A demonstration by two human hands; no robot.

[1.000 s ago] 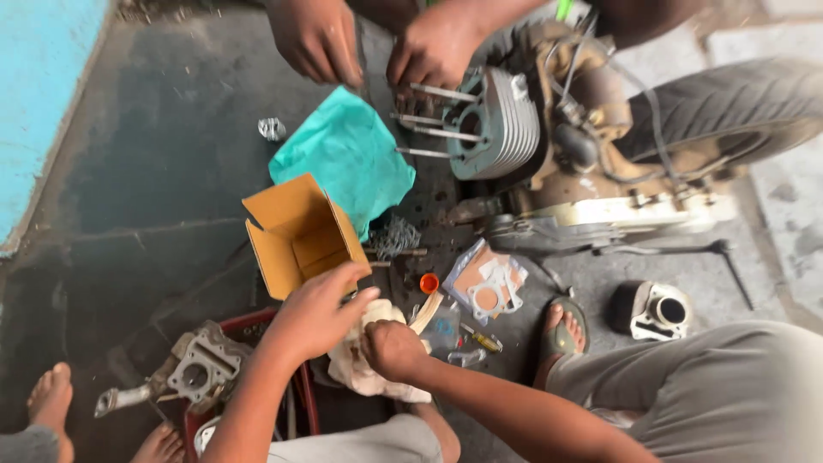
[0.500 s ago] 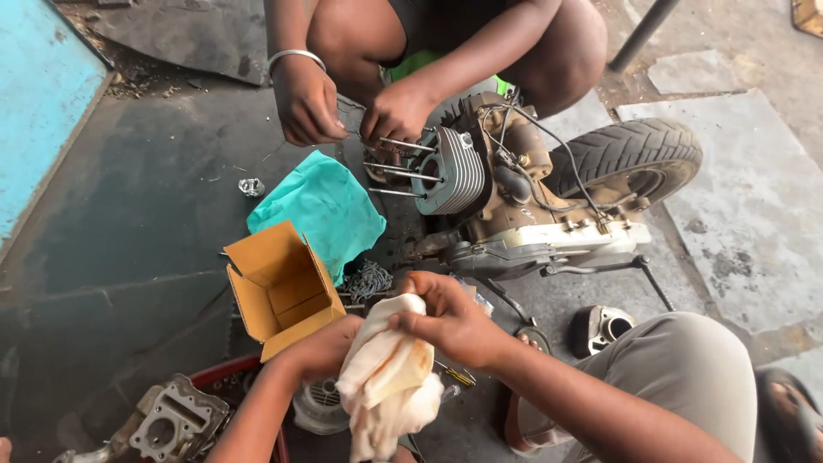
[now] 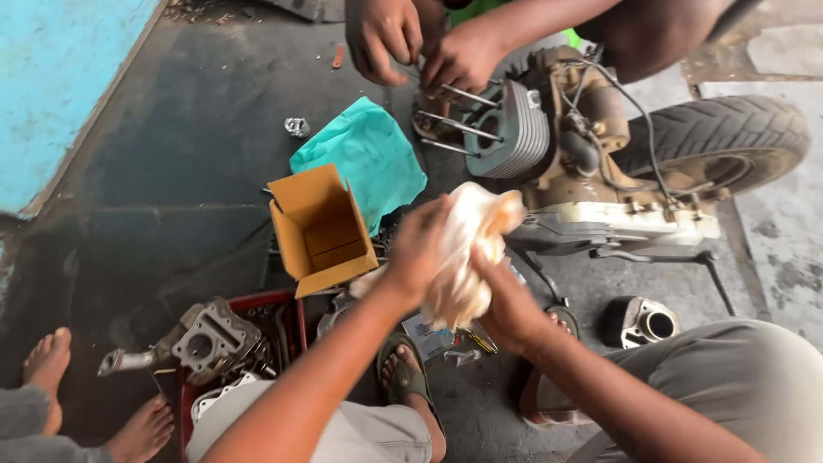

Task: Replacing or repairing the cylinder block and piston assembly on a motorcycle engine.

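The person's left hand (image 3: 417, 249) and right hand (image 3: 506, 300) were both clenched around a cream-coloured rag (image 3: 467, 249), bunched up between them above the oily floor; the left hand pressed in from the near-left side with its fingers wrapped over the cloth, while the right hand gripped it from below and to the right, so the rag bulged out upward past both palms; whatever sat inside the cloth was hidden from me. Just left of the hands stood an open cardboard box (image 3: 321, 231), lying partly on a teal cloth (image 3: 364, 159); beyond them a finned engine cylinder (image 3: 514, 129) sat on its studs against a scooter engine, with the rear tyre (image 3: 720, 141) off to the right; another person's hands (image 3: 420, 43) worked at those studs. A grey cylinder head (image 3: 210, 339) rested on a red tray (image 3: 296, 309) at the lower left; a second cylinder (image 3: 639, 321) lay by the right knee.
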